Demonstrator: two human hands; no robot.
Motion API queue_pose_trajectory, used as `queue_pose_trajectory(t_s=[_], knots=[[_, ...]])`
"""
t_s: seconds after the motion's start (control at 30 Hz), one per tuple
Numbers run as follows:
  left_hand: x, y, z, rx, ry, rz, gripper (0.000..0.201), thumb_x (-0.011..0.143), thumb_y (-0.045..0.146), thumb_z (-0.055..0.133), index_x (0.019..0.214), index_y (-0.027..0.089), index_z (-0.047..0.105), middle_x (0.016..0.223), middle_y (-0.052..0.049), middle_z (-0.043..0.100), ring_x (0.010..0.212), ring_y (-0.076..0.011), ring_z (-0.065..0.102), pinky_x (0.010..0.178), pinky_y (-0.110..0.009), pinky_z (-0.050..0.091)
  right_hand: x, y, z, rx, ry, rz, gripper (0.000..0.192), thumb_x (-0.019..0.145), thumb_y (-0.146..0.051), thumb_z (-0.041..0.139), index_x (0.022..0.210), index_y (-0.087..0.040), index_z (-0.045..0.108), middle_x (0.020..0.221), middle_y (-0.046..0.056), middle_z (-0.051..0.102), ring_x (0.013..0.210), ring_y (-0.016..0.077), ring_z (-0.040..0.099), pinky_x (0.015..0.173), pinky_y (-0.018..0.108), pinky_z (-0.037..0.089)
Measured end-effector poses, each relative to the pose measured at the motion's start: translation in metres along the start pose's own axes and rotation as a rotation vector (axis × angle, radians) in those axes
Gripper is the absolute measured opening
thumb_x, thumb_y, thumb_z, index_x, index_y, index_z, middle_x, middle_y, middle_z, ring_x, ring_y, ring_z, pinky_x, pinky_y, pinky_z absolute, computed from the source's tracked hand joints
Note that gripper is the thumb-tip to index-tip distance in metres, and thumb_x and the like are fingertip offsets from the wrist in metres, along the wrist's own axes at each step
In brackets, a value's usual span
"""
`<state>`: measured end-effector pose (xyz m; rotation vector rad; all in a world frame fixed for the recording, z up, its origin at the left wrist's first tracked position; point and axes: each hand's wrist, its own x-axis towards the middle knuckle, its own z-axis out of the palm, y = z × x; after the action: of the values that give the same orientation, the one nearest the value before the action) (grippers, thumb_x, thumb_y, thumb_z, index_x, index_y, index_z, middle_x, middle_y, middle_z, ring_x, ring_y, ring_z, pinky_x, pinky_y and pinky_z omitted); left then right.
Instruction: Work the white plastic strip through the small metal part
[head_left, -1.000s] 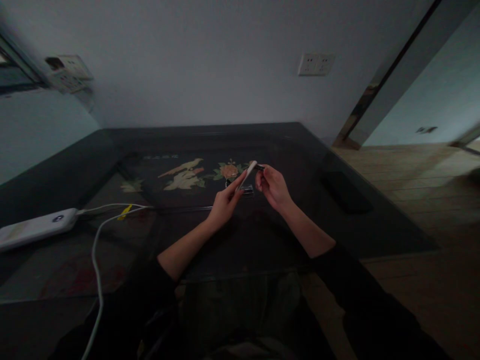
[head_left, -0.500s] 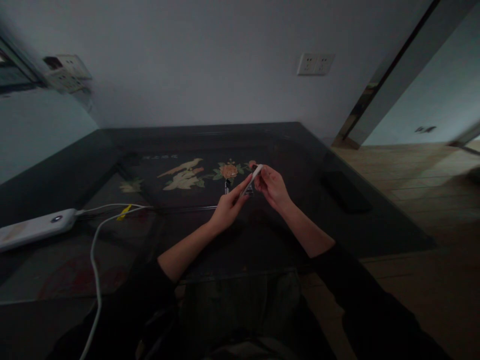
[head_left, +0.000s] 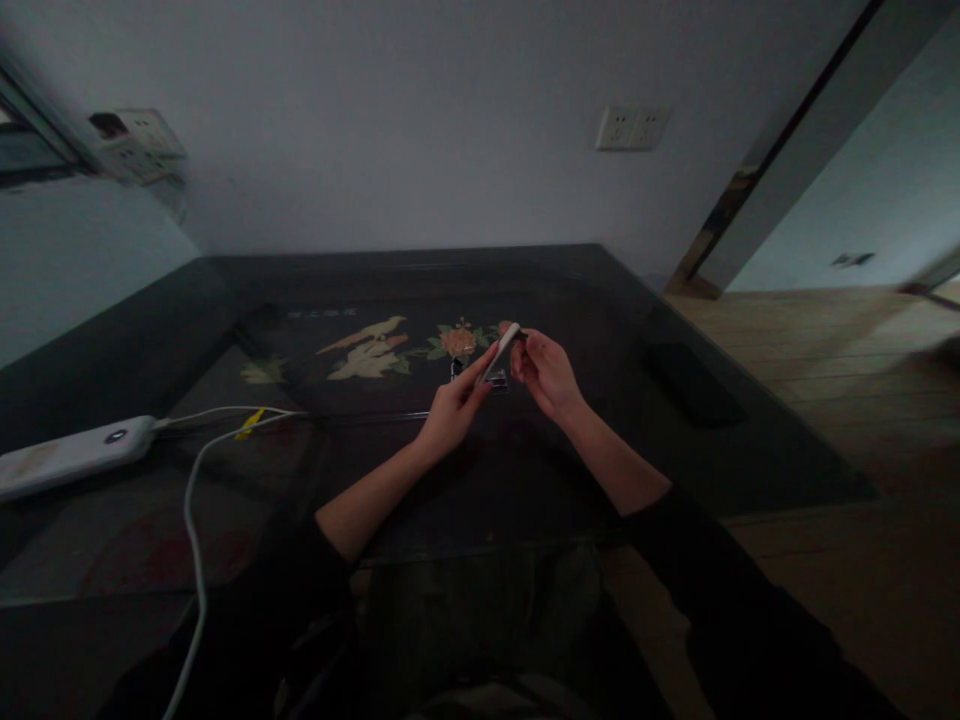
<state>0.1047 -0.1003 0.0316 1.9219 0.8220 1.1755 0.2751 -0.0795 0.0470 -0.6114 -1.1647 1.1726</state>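
- A white power bank (head_left: 71, 457) lies flat at the table's left edge, with a white cable (head_left: 193, 520) running from its end and curving down off the near edge toward the person, so it looks plugged in and parked out of the way.
- The table (head_left: 225, 330) is dark and glossy with a bird-and-flower inlay (head_left: 375, 350) in the middle, just beyond the hands.
- The left hand (head_left: 452, 408) is raised above the table, its fingers closed on a slim white stick (head_left: 501, 352) at the lower end, which holds the stick slanted up and to the right (what the stick is, the dim light does not let me tell).
- Below the stick, a small shiny metal piece (head_left: 495, 379) shows just beside the left fingertips; whether it rests on the table or is held, I cannot tell.
- The right hand (head_left: 546, 375) meets the stick's upper end, its fingers curled in narrow and pinching at the tip, where something small and dark seems to sit; the two hands brace the stick between them, probably to work on that end.
- A flat dark slab (head_left: 690, 383), perhaps a phone, lies on the table well to the right, apart from both hands.
- A wall socket (head_left: 632, 128) sits on the back wall above.
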Motion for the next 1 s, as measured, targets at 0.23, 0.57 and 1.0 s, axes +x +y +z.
queue_pose_trajectory(t_s=[0.23,0.57,1.0], knots=[[0.0014,-0.002,-0.003,0.003,0.02,-0.062,0.057,0.094,0.025,0.051,0.15,0.017,0.04,0.105,-0.007,0.073,0.064,-0.0089,0.053,0.064,-0.021,0.045,0.0001,-0.0013,0.0016,0.0,0.0,-0.021,0.045,0.075,-0.063,0.071,0.082,-0.02,0.061,0.053,-0.006,0.051,0.045,0.0069,0.04,0.043,0.023,0.029],[-0.0002,-0.0003,0.0009,-0.028,0.003,-0.029,0.056,0.094,0.031,0.051,0.148,0.02,0.044,0.111,-0.009,0.072,0.077,-0.0142,0.062,0.077,-0.027,0.05,-0.0007,-0.002,0.0011,-0.028,0.025,0.026,0.048,0.072,-0.064,0.072,0.089,-0.02,0.066,0.054,-0.005,0.051,0.047,0.0078,0.039,0.045,0.024,0.029],[-0.0043,0.0029,0.0062,-0.025,-0.044,0.011,0.055,0.095,0.031,0.05,0.148,0.021,0.044,0.101,-0.007,0.073,0.073,-0.0139,0.061,0.071,-0.025,0.051,-0.0007,-0.001,0.0004,0.036,0.03,0.057,0.049,0.072,-0.059,0.075,0.099,-0.019,0.071,0.057,-0.005,0.05,0.049,0.0072,0.042,0.047,0.023,0.032]])
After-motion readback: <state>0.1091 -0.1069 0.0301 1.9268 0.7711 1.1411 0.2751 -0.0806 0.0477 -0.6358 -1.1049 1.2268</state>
